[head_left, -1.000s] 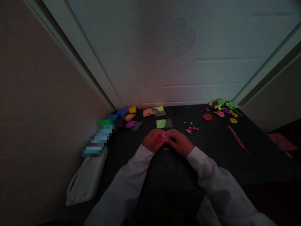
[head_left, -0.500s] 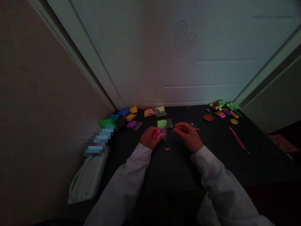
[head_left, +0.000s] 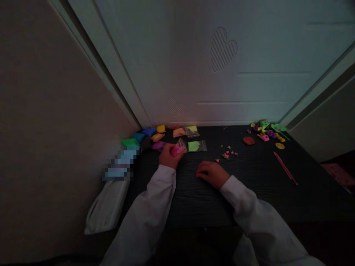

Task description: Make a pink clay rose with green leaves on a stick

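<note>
My left hand (head_left: pixel 168 156) is closed around a clear plastic bag of pink modelling clay (head_left: pixel 175 149), its loose end sticking up past the fingers. It is beside a bag of purple clay (head_left: pixel 158 145) and a bag of light green clay (head_left: pixel 194 146). Low over the dark tabletop, my right hand (head_left: pixel 212 174) is pinched, thumb against index finger. Its fingertips are where a small pink clay piece lay, and a reddish bit shows there. Just beyond it lie several tiny pink and green clay pieces (head_left: pixel 226 156).
Bags of coloured clay, among them a blue one (head_left: pixel 149 132) and an orange one (head_left: pixel 179 132), line the back left. A white case (head_left: pixel 107 207) lies at the left edge. Right: a reddish-brown clay disc (head_left: pixel 249 140), finished clay shapes (head_left: pixel 270 132) and pink sticks (head_left: pixel 285 168).
My left hand has moved left and away with the pink clay bag. My right hand has come down and left onto the small pink piece, uncovering the tiny clay pieces behind.
</note>
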The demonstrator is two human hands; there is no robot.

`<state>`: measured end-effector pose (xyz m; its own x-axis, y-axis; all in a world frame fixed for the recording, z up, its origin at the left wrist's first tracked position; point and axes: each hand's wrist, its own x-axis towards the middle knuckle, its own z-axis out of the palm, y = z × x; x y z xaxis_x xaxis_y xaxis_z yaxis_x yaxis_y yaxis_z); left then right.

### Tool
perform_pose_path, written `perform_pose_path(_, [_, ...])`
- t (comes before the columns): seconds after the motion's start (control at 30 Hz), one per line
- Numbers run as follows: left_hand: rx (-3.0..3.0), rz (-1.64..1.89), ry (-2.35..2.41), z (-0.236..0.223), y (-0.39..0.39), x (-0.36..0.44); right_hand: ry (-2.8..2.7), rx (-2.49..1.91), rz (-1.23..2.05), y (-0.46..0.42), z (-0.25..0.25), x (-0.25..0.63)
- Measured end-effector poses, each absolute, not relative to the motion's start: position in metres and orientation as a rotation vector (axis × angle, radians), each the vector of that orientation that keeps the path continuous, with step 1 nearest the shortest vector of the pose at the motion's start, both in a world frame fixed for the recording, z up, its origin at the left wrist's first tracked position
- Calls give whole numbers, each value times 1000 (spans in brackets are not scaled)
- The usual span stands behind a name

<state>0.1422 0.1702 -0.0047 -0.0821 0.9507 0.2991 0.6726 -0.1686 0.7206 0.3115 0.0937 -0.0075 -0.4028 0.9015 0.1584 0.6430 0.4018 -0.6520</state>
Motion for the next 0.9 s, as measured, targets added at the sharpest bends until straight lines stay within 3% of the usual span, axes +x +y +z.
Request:
perform_pose_path(0.5, [1911, 1083, 1698, -11, 171, 143, -2237, -1344, 618, 90, -8, 314])
perform_pose_path(0.9, [2461, 1181, 1109, -28, 173, 142, -1988, -1455, 473, 89, -1, 313])
